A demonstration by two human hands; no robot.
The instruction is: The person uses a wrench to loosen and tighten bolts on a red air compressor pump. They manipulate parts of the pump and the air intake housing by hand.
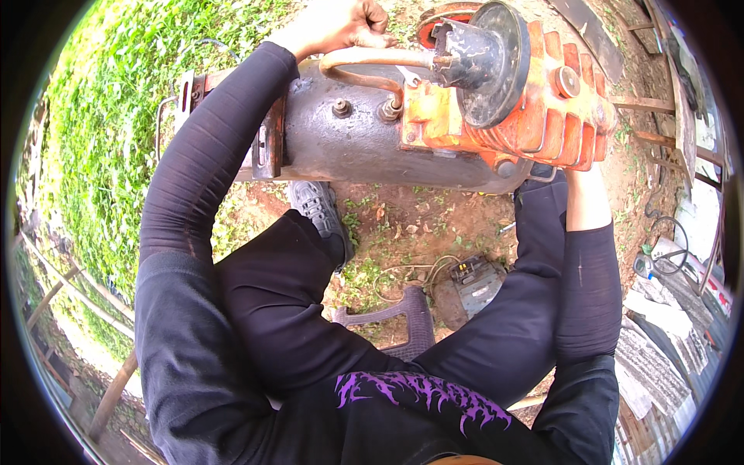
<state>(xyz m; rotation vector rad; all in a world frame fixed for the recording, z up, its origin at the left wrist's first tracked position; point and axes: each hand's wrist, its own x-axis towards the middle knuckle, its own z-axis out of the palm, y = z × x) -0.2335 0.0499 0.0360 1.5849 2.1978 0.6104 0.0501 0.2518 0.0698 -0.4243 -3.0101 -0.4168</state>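
Observation:
A grimy grey tank (364, 143) with an orange finned compressor head (542, 108) and a black round cap (484, 58) lies across my knees. A copper pipe (372, 58) curves from the tank to the black cap. My left hand (341, 23) reaches over the tank's far side, fingers curled at the pipe's end. My right hand is hidden beneath the orange head; only its wrist (585, 198) shows, going up under the fins. I sit on a dark plastic chair (411, 318).
Grass (139, 101) covers the ground to the left. Bare red soil (418, 225) lies under the tank, with a small motor (473, 283) and loose wire on it. Wooden frames and scrap sheets (674, 116) stand at the right. My shoe (318, 205) rests below the tank.

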